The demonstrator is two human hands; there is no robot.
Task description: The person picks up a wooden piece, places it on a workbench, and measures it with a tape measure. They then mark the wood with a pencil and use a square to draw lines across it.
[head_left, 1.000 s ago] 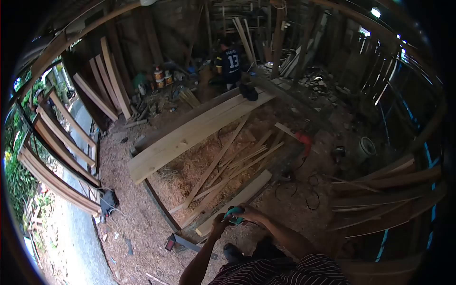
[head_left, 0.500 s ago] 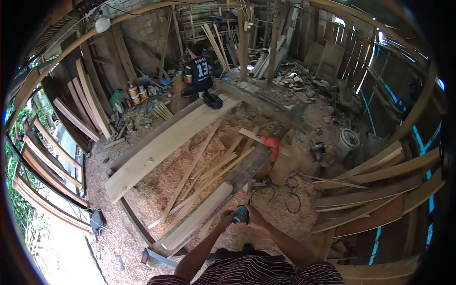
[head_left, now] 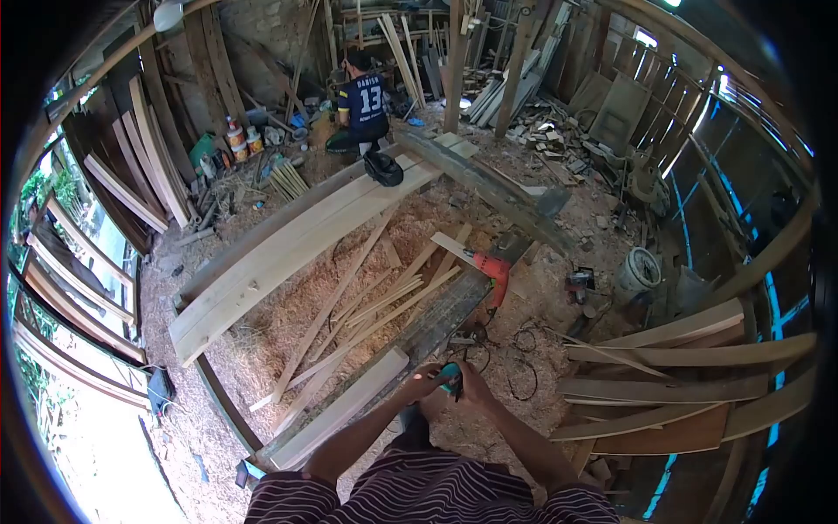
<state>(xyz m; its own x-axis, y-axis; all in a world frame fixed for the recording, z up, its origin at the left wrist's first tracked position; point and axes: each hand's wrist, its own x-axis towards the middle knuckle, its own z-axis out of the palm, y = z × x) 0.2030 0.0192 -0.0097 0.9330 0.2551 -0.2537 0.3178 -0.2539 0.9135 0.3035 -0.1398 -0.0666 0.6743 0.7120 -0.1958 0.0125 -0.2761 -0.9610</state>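
Note:
Both my hands meet in front of my body, over the near end of the dark beam. My left hand (head_left: 422, 385) is closed on the left side of a small teal-and-black tape measure (head_left: 449, 373). From the other side my right hand (head_left: 472, 385) grips the same piece, and the fingers partly cover it. Just left of my hands a pale squared timber (head_left: 345, 410) lies along the dark beam (head_left: 449, 306). A red power drill (head_left: 493, 269) rests on this beam farther off.
A wide pale plank (head_left: 279, 258) lies on the left, with a black bag (head_left: 383, 168) on it. Beyond it a person (head_left: 362, 109) crouches, back turned. Loose strips (head_left: 384, 310) lie on the shavings. Boards (head_left: 663, 389) are stacked right, near a white bucket (head_left: 640, 269); a cable (head_left: 522, 375) loops on the floor.
The view has shifted forward and a little to the right. My hands stay together on the tape measure, which is now turned and more covered by my fingers.

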